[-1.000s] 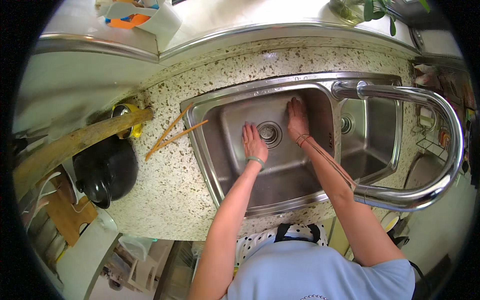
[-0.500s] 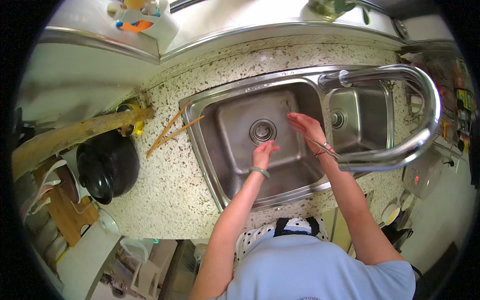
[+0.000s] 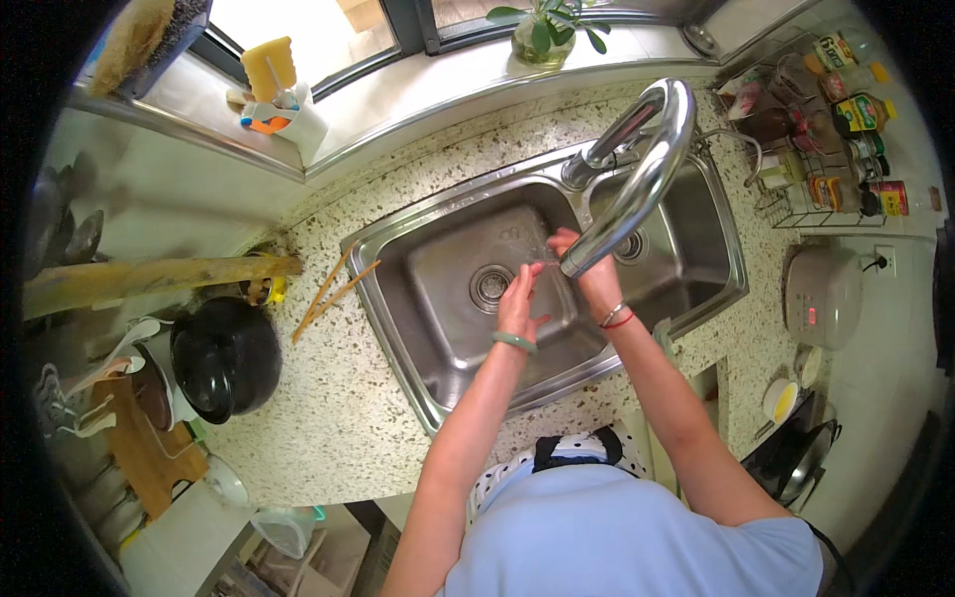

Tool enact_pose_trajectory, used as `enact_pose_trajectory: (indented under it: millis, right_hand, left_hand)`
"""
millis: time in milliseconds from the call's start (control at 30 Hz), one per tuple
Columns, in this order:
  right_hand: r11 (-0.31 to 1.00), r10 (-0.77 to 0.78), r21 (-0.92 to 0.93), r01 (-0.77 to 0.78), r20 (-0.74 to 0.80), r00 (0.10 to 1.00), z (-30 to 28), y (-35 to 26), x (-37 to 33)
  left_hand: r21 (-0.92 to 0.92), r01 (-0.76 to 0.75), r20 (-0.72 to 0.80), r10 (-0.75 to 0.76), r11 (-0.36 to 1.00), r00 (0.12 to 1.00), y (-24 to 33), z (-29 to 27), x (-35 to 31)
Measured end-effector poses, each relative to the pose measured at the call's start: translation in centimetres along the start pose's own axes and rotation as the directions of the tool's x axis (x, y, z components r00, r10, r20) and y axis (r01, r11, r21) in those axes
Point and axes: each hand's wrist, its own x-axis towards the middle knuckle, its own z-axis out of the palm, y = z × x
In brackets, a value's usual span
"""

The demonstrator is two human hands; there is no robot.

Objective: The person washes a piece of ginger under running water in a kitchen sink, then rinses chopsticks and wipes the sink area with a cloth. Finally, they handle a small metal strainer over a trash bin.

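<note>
Over the large basin of the steel sink [image 3: 443, 348], my left hand [image 3: 519, 303] is held with its fingers stretched out, and nothing lies in it. A green bangle circles that wrist. My right hand [image 3: 600, 287] is beside it, partly behind the curved chrome faucet [image 3: 652, 189]. Its fingertips look smeared and the rest of its fingers are hidden, so its grip is unclear. That wrist wears a silver band and a red cord. The spout's end sits between the two hands, close to the left fingertips. Below them is the round drain strainer [image 3: 491, 289].
Two wooden chopsticks [image 3: 333, 298] rest at the sink's left edge. A black pot [image 3: 227, 356] stands farther left, near a wooden cutting board [image 3: 149, 448]. A wire rack [image 3: 796, 214] holds jars at the right, above a rice cooker [image 3: 824, 298]. A potted plant [image 3: 545, 40] sits on the windowsill.
The view has shifted, bringing the windowsill and jar rack further in. The faucet's spout now points down between my hands. My hands have come closer together, the right one now partly behind the spout.
</note>
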Motion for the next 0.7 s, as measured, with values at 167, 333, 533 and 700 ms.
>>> enact_pose_trajectory:
  millis: [167, 333, 533, 700]
  right_hand:
    - [0.977, -0.164, 0.084, 0.198, -0.303, 0.939, -4.0, -2.7, 3.7]
    - [0.872, -0.423, 0.075, 0.484, -0.382, 0.821, -5.4, -5.8, 8.2]
    - [0.898, -0.284, 0.231, 0.376, -0.348, 0.893, -6.7, -6.3, 11.2]
    - [0.902, -0.379, 0.118, 0.415, -0.242, 0.893, -6.5, -7.0, 9.4]
  left_hand:
    - [-0.243, -0.071, 0.007, 0.075, 0.967, 0.997, -2.3, -0.3, 2.3]
    - [-0.502, -0.053, 0.051, 0.091, 0.863, 0.995, -3.0, 1.3, 3.4]
    - [-0.550, -0.001, 0.022, 0.016, 0.835, 1.000, -1.5, 2.8, 1.9]
    - [-0.547, 0.070, 0.054, -0.048, 0.834, 0.997, -0.6, 2.2, 1.5]
